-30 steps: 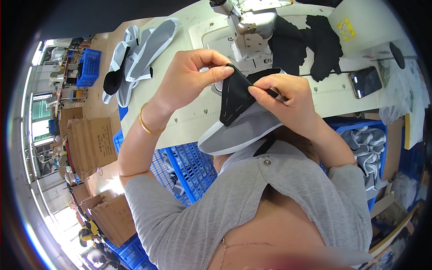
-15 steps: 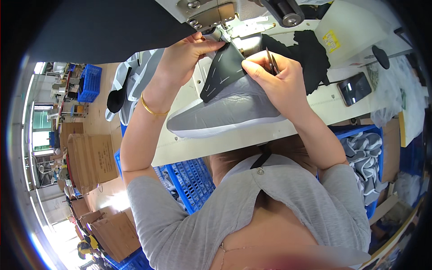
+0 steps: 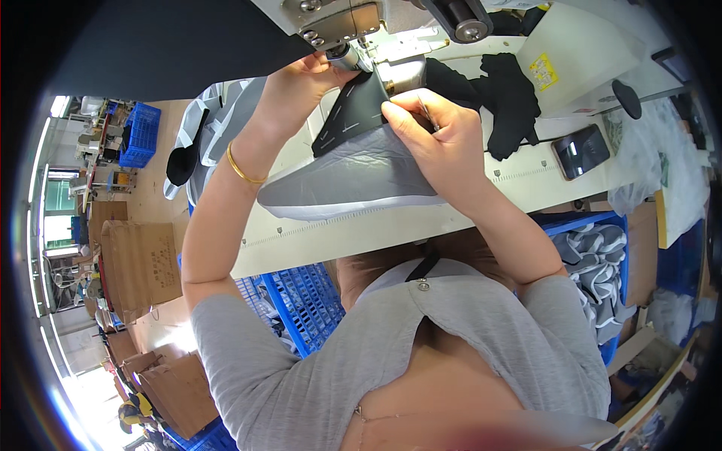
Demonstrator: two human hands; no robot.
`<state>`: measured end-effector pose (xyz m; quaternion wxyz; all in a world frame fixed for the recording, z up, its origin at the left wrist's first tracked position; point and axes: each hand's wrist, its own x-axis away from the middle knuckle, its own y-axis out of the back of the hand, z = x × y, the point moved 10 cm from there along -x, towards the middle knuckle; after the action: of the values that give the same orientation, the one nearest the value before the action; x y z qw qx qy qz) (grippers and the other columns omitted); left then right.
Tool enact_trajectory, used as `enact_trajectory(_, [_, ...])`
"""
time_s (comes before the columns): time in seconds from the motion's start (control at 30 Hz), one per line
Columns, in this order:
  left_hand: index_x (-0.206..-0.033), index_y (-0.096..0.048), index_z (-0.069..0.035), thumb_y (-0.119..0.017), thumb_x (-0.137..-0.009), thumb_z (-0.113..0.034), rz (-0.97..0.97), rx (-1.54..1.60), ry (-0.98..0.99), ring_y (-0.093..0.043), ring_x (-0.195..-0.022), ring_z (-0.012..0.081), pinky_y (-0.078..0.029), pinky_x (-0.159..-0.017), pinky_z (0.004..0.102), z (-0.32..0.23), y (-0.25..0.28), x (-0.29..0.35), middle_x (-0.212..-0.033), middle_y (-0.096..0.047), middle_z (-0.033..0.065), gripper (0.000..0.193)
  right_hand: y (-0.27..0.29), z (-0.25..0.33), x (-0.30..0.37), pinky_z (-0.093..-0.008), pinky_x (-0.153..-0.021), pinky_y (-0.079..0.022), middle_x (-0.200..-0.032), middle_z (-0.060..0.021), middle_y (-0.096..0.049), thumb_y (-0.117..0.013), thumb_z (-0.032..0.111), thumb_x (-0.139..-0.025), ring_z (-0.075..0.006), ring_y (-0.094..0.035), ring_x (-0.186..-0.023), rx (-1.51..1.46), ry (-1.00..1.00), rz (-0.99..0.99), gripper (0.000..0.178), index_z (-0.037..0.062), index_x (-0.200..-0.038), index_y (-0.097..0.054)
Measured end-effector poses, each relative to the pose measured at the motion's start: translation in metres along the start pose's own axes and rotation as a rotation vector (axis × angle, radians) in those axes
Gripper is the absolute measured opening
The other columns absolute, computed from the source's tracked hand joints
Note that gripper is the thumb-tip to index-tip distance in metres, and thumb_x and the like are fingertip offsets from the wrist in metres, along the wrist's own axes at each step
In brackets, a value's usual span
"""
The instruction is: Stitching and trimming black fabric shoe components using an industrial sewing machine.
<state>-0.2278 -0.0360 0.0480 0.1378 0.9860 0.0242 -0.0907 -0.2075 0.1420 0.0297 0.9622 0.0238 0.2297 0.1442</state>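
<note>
A shoe upper lies on the sewing machine's bed, its grey part [image 3: 346, 179] toward me and its black part [image 3: 352, 113], marked with short white lines, running up to the machine's roller foot [image 3: 346, 59]. My left hand [image 3: 304, 86] pinches the black part's upper edge right beside the roller foot. With thumb and forefinger my right hand [image 3: 444, 139] grips the black part's right edge. A thin dark pointed tool [image 3: 430, 118], like tweezers or snips, is tucked in the same right hand, mostly hidden by the fingers.
Black cloth pieces [image 3: 508, 98] and a phone [image 3: 580, 152] lie on the white table [image 3: 338, 239] to the right. Grey-and-white pieces [image 3: 214, 124] are heaped at the left. Blue crates [image 3: 304, 308] stand below the table's near edge. The machine head [image 3: 342, 22] overhangs my fingers.
The whole view has shifted slightly, moving everything leftward. My right hand has turned, so the pointed tool shows less. Both hands still grip the shoe upper.
</note>
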Motion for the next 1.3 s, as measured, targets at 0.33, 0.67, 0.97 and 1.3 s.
enact_trajectory(0.33, [-0.113, -0.063, 0.010, -0.064, -0.081, 0.006, -0.081, -0.913, -0.637, -0.060, -0.115, 0.0394, -0.048, -0.100, 0.0440, -0.083, -0.073, 0.101, -0.122, -0.063, 0.0227, 0.033, -0.002, -0.014, 0.006, -0.0258, -0.054, -0.041, -0.062, -0.0046, -0.060, -0.068, 0.014, -0.089, -0.0062, -0.049, -0.057, -0.175, -0.078, 0.002, 0.016, -0.0016, -0.086, -0.066])
enact_trajectory(0.67, [-0.113, -0.064, 0.011, -0.064, -0.083, 0.005, -0.130, -0.796, -0.605, -0.061, -0.116, 0.0371, -0.047, -0.102, 0.0432, -0.064, -0.069, 0.104, -0.124, -0.062, 0.0230, 0.031, 0.000, -0.013, 0.007, -0.0222, -0.060, -0.043, -0.069, -0.0011, -0.065, -0.067, 0.013, -0.090, -0.0026, -0.052, -0.066, -0.248, -0.144, -0.011, 0.016, -0.0023, -0.089, -0.068])
enact_trajectory(0.97, [-0.108, -0.066, 0.011, -0.065, -0.084, 0.003, -0.198, -0.864, -0.669, -0.064, -0.111, 0.0350, -0.050, -0.097, 0.0405, -0.070, -0.063, 0.097, -0.118, -0.065, 0.0214, 0.025, -0.002, -0.014, -0.010, -0.0243, -0.053, -0.037, -0.060, 0.0008, -0.056, -0.068, 0.016, -0.088, -0.0031, -0.043, -0.059, -0.242, -0.122, -0.009, 0.021, -0.0019, -0.077, -0.063])
enact_trajectory(1.3, [-0.106, -0.068, 0.009, -0.064, -0.085, 0.006, -0.269, -0.966, -0.713, -0.068, -0.102, 0.0315, -0.053, -0.090, 0.0354, -0.073, -0.061, 0.089, -0.112, -0.069, 0.0188, 0.022, 0.006, -0.014, -0.013, -0.0251, -0.052, -0.036, -0.058, 0.0021, -0.053, -0.070, 0.018, -0.087, -0.0036, -0.041, -0.058, -0.133, -0.131, -0.029, 0.023, 0.0003, -0.075, -0.062])
